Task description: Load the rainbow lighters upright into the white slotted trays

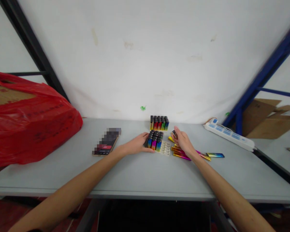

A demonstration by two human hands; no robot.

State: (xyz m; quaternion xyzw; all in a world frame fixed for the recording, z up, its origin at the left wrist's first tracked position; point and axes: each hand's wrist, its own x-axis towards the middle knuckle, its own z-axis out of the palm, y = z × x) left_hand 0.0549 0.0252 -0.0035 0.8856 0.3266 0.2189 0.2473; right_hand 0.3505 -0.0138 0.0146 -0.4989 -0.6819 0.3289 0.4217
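Observation:
In front of me stands a clear plastic tray (165, 148) with several upright lighters (155, 140), black-topped with shiny coloured bodies, in its left part. The slots on the tray's right side show bare. My left hand (137, 144) grips the tray's left end, thumb along the front and fingers behind. To the right of the tray, my right hand (181, 140) is closed around a lighter (174, 133), of which mostly the dark top shows. Loose metallic lighters (181, 156) in gold, pink and purple lie under and beside my right hand, and a blue-gold lighter (215, 155) lies farther right.
A second block of upright lighters (159, 122) stands behind, near the wall. At left are a phone (106, 143) and a red plastic bag (38, 122). A white power strip (229, 133) lies at right; a cardboard box (268, 120) sits beyond the blue post.

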